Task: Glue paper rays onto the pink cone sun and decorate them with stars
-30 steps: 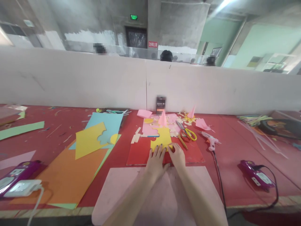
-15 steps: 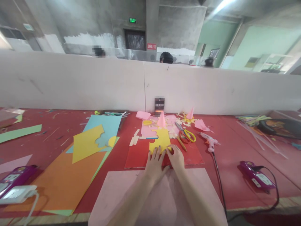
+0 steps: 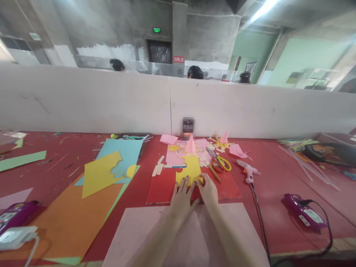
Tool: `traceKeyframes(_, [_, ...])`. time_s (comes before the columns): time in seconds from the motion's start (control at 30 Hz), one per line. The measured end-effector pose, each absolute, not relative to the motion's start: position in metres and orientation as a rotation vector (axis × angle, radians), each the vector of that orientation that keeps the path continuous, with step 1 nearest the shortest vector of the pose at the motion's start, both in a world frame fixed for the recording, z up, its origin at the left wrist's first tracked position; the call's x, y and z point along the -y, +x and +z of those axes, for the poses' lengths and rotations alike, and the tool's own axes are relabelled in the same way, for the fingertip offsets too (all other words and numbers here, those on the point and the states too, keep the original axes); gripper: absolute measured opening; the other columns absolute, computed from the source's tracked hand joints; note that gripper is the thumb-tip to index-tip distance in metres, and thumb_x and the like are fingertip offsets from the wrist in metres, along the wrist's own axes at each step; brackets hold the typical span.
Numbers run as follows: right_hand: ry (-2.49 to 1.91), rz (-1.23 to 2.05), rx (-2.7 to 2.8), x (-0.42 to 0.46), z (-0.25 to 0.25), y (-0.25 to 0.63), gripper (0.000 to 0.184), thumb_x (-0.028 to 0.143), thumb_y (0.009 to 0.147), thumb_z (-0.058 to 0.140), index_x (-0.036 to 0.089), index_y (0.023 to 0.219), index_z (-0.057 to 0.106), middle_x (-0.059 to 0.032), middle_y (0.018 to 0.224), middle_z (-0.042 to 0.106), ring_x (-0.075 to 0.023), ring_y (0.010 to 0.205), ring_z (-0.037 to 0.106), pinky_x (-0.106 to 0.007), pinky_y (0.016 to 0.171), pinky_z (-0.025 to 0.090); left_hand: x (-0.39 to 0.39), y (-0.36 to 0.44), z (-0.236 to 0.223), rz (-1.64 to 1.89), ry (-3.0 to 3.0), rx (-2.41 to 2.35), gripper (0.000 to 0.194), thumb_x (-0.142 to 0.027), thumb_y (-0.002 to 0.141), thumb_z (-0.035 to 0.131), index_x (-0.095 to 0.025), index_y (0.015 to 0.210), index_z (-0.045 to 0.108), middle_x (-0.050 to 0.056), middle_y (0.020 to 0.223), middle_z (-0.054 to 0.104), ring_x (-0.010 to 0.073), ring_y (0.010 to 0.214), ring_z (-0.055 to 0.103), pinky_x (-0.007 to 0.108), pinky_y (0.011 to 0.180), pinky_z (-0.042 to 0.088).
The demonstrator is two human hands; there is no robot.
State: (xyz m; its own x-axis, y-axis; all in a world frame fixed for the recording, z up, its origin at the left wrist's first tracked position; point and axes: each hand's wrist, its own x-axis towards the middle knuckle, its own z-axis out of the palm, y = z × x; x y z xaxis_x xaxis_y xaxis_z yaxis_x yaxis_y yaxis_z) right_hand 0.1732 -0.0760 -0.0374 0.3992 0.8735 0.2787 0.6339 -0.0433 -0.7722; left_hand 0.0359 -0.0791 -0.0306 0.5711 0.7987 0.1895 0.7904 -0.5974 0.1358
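A yellow paper sheet [image 3: 191,167] with curved cut-outs along its edge lies on a red board [image 3: 159,188]. My left hand [image 3: 180,202] rests flat on the sheet's near edge, fingers spread. My right hand [image 3: 209,191] is closed at the near right corner, thumb and fingertips pinching the yellow paper there; the fingertips partly hide that corner. Just beyond the sheet a pink paper cone [image 3: 190,146] stands on pink paper. Right of the sheet lie yellow-and-red-handled scissors [image 3: 224,163] and a brown pencil-like stick [image 3: 214,173].
Right of the board lies a pink glue gun [image 3: 250,173] with a black cord. Purple power strips [image 3: 306,213] sit at both sides. To the left are orange [image 3: 75,215], blue and yellow sheets [image 3: 100,172]. A white partition [image 3: 125,104] closes the far side, people's heads beyond.
The view has tilted up slightly, so the table sits a little lower in the picture. My hands stay at the yellow sheet's near edge, with only slight finger movement.
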Motion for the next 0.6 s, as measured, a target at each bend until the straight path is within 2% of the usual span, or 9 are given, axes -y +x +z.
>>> traceKeyframes(0.13, [-1.745,0.358,1.303,0.077,-0.037,0.174,0.022,0.036,0.079,0.045,0.022,0.092,0.055,-0.0039,0.097,0.064,-0.0214,0.094,0.058,-0.032,0.078,0.042,0.071,0.028,-0.03,0.623,2.649,-1.429,0.045,-0.034,0.088,0.041,-0.018,0.13,0.044,0.012,0.136,0.045,0.0254,0.126,0.04,0.044,0.101,0.034])
traceKeyframes(0.2, [-1.729,0.359,1.299,0.077,-0.036,0.174,0.021,0.036,0.079,0.046,0.022,0.091,0.056,-0.0036,0.097,0.064,-0.021,0.094,0.058,-0.031,0.079,0.042,0.064,0.021,-0.027,0.85,2.488,-1.586,0.035,-0.028,0.09,0.037,-0.016,0.119,0.052,0.012,0.124,0.056,0.0227,0.115,0.05,0.039,0.095,0.04])
traceKeyframes(0.27, [-1.717,0.349,1.305,0.077,-0.035,0.174,0.021,0.037,0.078,0.046,0.022,0.09,0.056,-0.0036,0.095,0.065,-0.0207,0.093,0.058,-0.031,0.078,0.042,0.058,0.013,-0.023,1.006,2.297,-1.81,0.027,-0.027,0.088,0.041,-0.015,0.104,0.059,0.012,0.111,0.061,0.0244,0.104,0.056,0.04,0.09,0.041])
traceKeyframes(0.4, [-1.727,0.356,1.31,0.078,-0.031,0.173,0.021,0.037,0.079,0.046,0.022,0.088,0.057,-0.0032,0.093,0.065,-0.0211,0.092,0.058,-0.03,0.076,0.042,0.054,0.004,-0.017,0.963,2.162,-1.9,0.017,-0.032,0.081,0.054,-0.018,0.086,0.062,0.008,0.103,0.061,0.025,0.096,0.056,0.04,0.085,0.042])
traceKeyframes(0.6, [-1.703,0.377,1.277,0.079,-0.03,0.174,0.02,0.039,0.077,0.048,0.023,0.086,0.058,-0.0027,0.093,0.065,-0.0213,0.091,0.059,-0.031,0.075,0.043,0.057,0.005,-0.013,0.917,2.142,-1.932,0.017,-0.031,0.082,0.052,-0.019,0.079,0.063,0.007,0.095,0.06,0.0238,0.089,0.055,0.038,0.077,0.043])
